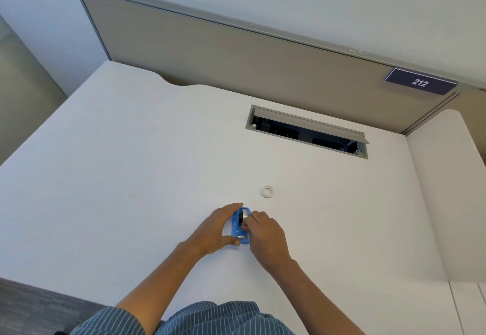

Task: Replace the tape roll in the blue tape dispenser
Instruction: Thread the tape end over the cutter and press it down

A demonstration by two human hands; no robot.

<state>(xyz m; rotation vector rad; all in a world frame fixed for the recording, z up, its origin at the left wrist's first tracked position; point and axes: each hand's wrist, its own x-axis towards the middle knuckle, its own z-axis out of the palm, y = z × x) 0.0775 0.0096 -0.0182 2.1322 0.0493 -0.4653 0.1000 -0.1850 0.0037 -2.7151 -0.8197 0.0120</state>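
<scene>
The dispenser [239, 227] sits on the tabletop [131, 177] well in from the near edge, roughly midway along it, held between both hands; the left hand [217, 228] cups its left side, fingers curved round the far end and thumb at the near end, steadying it rather than clamping; the right hand [264, 232] has its fingers pinched at the roll [244, 213] seated in the dispenser, though whether they grip the roll itself or a loose tape end is too small to tell.

A roll stands in the cradle, and a thin white ring [267, 191] lies flat just beyond, toward the far edge; it looks like a spent core, so I judge the swap mostly done, with seating the roll or drawing tape to the cutter left; it could equally be the other way round.

Elsewhere, an open cable hatch [306, 131] lies near the far edge, a partition [236, 53] with a "212" plate [420, 82] behind it; nothing crowds the hands.
</scene>
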